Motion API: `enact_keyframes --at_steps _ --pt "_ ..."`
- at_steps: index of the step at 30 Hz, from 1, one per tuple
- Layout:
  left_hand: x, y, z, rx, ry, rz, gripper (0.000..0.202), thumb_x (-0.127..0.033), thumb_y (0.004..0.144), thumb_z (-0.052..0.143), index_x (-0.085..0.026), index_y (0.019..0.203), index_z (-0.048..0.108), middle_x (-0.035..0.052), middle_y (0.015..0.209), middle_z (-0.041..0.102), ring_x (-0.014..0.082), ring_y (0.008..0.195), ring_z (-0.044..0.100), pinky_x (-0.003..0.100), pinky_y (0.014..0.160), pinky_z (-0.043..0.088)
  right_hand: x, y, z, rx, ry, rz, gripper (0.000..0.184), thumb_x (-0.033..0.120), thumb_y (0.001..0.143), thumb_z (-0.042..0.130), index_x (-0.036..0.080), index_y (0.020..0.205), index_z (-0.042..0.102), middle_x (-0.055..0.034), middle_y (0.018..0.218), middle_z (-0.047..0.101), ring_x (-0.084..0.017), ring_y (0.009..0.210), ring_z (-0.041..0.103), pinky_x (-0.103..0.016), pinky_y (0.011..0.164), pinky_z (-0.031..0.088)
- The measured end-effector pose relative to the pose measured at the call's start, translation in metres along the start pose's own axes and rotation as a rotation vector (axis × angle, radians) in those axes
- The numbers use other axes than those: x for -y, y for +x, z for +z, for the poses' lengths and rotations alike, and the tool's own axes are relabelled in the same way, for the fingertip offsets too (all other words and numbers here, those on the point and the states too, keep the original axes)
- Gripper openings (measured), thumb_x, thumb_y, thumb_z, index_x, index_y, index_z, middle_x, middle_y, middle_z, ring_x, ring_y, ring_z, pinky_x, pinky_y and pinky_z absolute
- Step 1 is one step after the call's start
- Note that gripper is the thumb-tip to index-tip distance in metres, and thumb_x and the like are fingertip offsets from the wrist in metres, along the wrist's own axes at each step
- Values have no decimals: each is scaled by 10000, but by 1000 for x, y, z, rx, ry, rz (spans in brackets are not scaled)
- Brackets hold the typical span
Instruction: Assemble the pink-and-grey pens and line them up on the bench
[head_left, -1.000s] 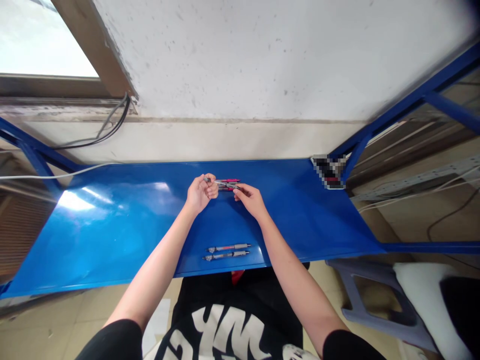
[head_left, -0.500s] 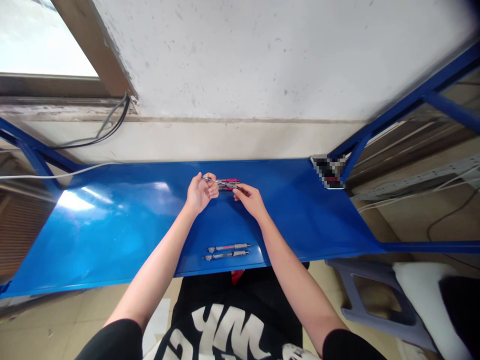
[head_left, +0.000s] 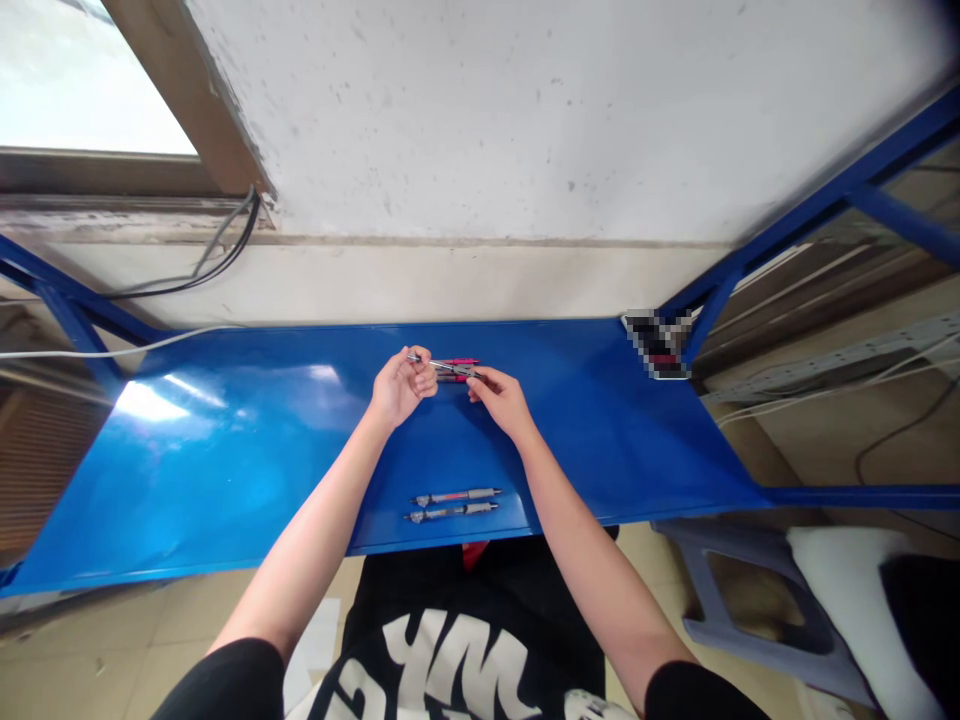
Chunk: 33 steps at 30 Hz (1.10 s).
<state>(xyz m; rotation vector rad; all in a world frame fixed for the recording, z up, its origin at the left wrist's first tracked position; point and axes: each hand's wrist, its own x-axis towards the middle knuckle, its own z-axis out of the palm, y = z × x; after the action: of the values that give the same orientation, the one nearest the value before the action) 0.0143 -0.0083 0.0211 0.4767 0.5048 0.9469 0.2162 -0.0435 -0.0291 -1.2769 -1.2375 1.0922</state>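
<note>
A slim grey pen spans the gap between my two hands above the far part of the blue table. My left hand is closed around its left end. The fingertips of my right hand pinch its right end. Behind and below it lie several pens with pink parts, one a pink pen, partly hidden by my fingers. Nearer to me, two grey and clear pens lie side by side, an upper pen and a lower pen.
A pixelated flat object lies at the table's back right corner. Blue frame bars rise at both sides, and a wall stands behind. A white cable crosses the left end. A grey stool stands at the lower right.
The pen between my hands has shifted slightly, and the fingers of my left hand have moved a little along it. The pens on the table have not moved.
</note>
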Motion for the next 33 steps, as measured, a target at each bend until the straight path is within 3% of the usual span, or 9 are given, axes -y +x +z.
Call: enact_keyframes --at_steps 15,22,25,29,33 --pt "1 0 1 22 65 32 402 -511 992 491 -190 750 519 -41 573 318 108 486 343 216 490 315 0 0 1 12 0 -10 392 532 817 725 202 1027 745 -34 758 705 -182 641 648 -347 694 580" --pt "0 1 1 -48 4 -7 385 -448 1009 502 -187 727 498 -50 571 294 103 480 344 213 484 312 -3 1 1 -2 -3 -23 390 530 830 704 198 1034 723 -16 721 696 -172 619 644 -342 680 577" --pt "1 2 2 -49 13 -3 430 -521 1016 474 -190 747 523 -49 563 316 105 464 339 217 474 310 -2 0 1 1 -9 -36 393 530 823 706 199 1035 716 -27 772 712 -167 626 641 -337 672 574" --pt "-1 4 -1 -22 213 34 487 -603 987 495 -172 808 633 -22 549 423 111 457 372 221 465 312 0 0 0 -30 -22 -58 357 515 827 697 212 1014 718 -51 881 736 -168 662 647 -333 675 575" --pt "-13 4 -10 -157 624 227 204 -346 867 746 -145 836 728 15 615 594 101 516 470 192 481 307 0 1 -2 -77 -21 -69 298 462 840 692 209 995 724 -41 851 729 -168 658 641 -333 678 575"
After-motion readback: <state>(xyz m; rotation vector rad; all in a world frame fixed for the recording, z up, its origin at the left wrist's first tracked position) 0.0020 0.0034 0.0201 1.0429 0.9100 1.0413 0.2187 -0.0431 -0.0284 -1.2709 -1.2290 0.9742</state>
